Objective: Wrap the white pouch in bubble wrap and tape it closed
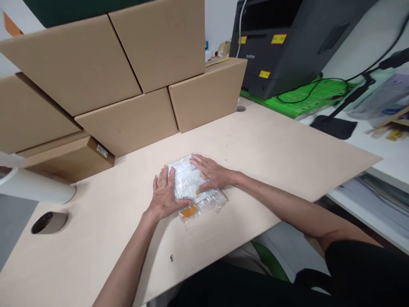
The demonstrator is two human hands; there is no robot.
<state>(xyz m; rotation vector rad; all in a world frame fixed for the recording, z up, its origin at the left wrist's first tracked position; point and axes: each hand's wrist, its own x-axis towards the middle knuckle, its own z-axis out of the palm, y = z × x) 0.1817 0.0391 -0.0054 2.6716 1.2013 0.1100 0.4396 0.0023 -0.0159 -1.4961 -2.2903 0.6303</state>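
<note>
A flat package in clear bubble wrap (185,179) lies on the wooden table in front of me, and something white shows through the wrap. An orange label or piece of tape (188,212) is on the loose plastic at its near edge. My left hand (164,196) rests along the package's left side with the fingers spread and the thumb across the near edge. On the right side, my right hand (212,172) lies over the wrap, fingers stretched out. Both palms hide parts of the package.
Stacked cardboard boxes (128,123) line the back of the table (271,140). At left are a white roll (38,185) and a dark cup-like cylinder (49,222). A black printer (268,51) stands back right, near a black stand (334,123).
</note>
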